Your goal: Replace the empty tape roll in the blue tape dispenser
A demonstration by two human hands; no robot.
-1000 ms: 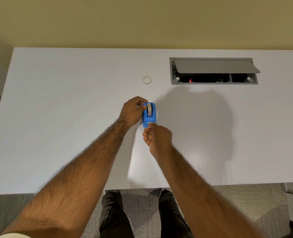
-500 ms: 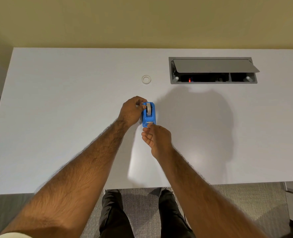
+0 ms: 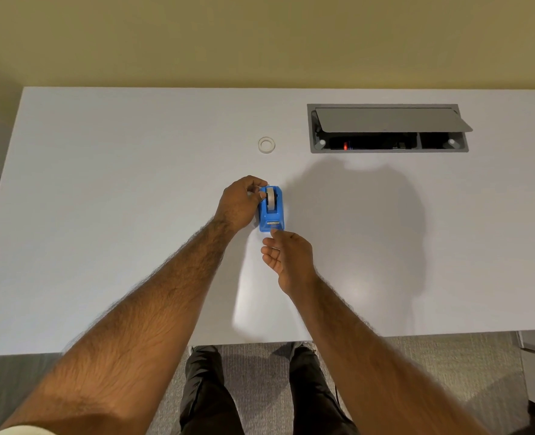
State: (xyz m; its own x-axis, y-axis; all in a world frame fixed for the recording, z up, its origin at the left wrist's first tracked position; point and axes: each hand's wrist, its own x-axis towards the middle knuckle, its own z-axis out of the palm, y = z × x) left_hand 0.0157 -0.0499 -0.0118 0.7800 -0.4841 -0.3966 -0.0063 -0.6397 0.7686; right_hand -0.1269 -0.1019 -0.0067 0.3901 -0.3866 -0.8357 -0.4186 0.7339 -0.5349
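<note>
White desk (image 3: 103, 246), yellow wall (image 3: 260, 36) behind; open cable box (image 3: 385, 128) upper right. Core (image 3: 266, 145) lies above centre. Dispenser (image 3: 271, 208) at centre, left hand (image 3: 239, 204) gripping its side. Right hand (image 3: 286, 255) loosely open, fingertip touching cutter end.

The person is showing bare, hairy forearms, wearing a pale sleeve (image 3: 24, 430) on the left arm, black trousers (image 3: 209, 394) and dark shoes (image 3: 300, 346).

Light falls from overhead, bright and even on the white table (image 3: 103, 215), with a soft glare patch near its front edge. A broad shadow (image 3: 354, 230) lies right of centre. Wide-angle bending shows at the edges.
</note>
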